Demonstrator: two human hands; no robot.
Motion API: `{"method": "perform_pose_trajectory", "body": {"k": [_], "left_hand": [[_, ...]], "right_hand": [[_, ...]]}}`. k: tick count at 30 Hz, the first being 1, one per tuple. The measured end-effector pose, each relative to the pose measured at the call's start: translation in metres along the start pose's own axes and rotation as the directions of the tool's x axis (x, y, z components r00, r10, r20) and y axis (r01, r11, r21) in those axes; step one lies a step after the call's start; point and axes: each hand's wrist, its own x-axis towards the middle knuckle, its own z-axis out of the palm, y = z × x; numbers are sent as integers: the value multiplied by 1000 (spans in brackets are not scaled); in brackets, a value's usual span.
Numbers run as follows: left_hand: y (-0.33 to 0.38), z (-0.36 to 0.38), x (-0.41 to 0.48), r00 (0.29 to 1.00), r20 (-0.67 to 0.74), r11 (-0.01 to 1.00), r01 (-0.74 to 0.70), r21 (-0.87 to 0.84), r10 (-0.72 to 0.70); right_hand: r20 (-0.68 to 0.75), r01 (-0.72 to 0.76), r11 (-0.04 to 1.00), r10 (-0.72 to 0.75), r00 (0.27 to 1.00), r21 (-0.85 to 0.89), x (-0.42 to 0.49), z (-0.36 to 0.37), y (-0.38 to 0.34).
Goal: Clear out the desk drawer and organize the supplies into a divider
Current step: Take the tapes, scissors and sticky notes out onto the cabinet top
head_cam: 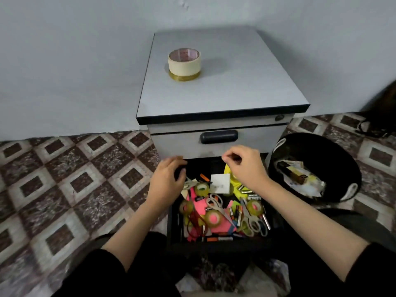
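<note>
Hands over drawer (216, 246): left hand (166, 181) grips dark object (180, 173); right hand (244, 166) curled, contents unclear

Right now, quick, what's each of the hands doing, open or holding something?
Left hand: curled round a small dark object.
Right hand: fingertips pinched together; whether they hold anything cannot be told.

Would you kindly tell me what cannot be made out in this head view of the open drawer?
Head view:
- Left hand: fingers curl over something dark at the drawer corner, hiding what it is.
- Right hand: fingertips pinched; anything held is too small to tell.
- Drawer's back: shadowed beneath the upper drawer.
- Tape roll label: blurred.
- Bin contents: partly hidden by its rim.
</note>
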Motion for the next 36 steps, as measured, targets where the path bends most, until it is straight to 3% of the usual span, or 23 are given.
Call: {"method": "perform_pose_trajectory", "body": {"k": [3, 7, 11, 14, 20, 23, 25, 28, 36], "left_hand": [[-21, 30, -33, 949, 286, 991, 130, 36, -135], [-39, 59, -61, 862, 440, 967, 233, 98, -252], [-47, 80, -58, 841, 466, 960, 266, 85, -274], [-50, 95, -45, 834, 471, 958, 265, 113, -287], [-59, 124, -10, 835, 484, 964, 203, 170, -261], [-59, 133, 8, 823, 535, 966, 64, 249, -192], [-58, 140, 17, 778, 601, 955, -8, 296, -180], [-55, 149, 23, 721, 658, 943, -20, 334, -218], [-62, 155, 20, 710, 645, 925, 23, 380, -283]], "right_hand": [[105, -105, 995, 104, 989, 0, -29, 21, 34], [228, -225, 971, 239, 944, -87, -59, 45, 63], [403, -266, 923, 363, 840, -279, -71, 68, 81], [496, -159, 879, 394, 774, -450, -72, 88, 86], [600, 16, 819, 407, 689, -574, -73, 125, 102], [618, 70, 809, 386, 685, -583, -70, 132, 106], [616, 61, 814, 385, 687, -577, -67, 134, 108], [632, 63, 810, 403, 662, -583, -66, 137, 111], [618, 60, 808, 399, 677, -587, -68, 138, 111]]}}
